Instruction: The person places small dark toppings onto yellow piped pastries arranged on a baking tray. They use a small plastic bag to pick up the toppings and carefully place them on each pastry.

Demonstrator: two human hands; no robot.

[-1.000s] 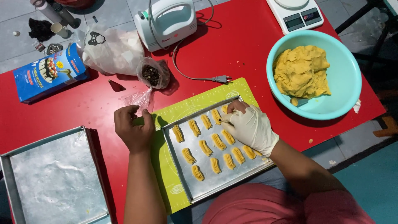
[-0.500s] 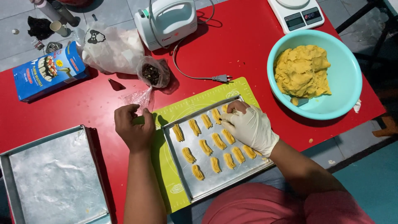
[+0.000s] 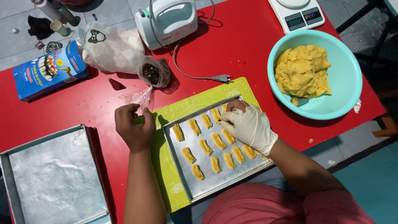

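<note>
Nothing has shifted over the last second: our gloved right hand point(image 3: 248, 127) still rests, fingers curled, on dough strips point(image 3: 218, 141) at the tray's point(image 3: 215, 182) one o'clock corner. Our bare left hand point(image 3: 133, 128) lies loosely curled, empty, at nine o'clock. The bowl point(image 3: 350, 79) holds dough point(image 3: 302, 70).

Red counter point(image 3: 103, 112). Lime-green mat point(image 3: 166, 166) under silver tray point(image 3: 215, 182); ridged yellow cookies point(image 3: 218, 141). Right grip point(image 3: 248, 126) in white glove. Turquoise bowl point(image 3: 348, 79) at 2 o'clock, yellow dough point(image 3: 302, 70). Blue box point(image 3: 49, 70) at 10 o'clock.
</note>
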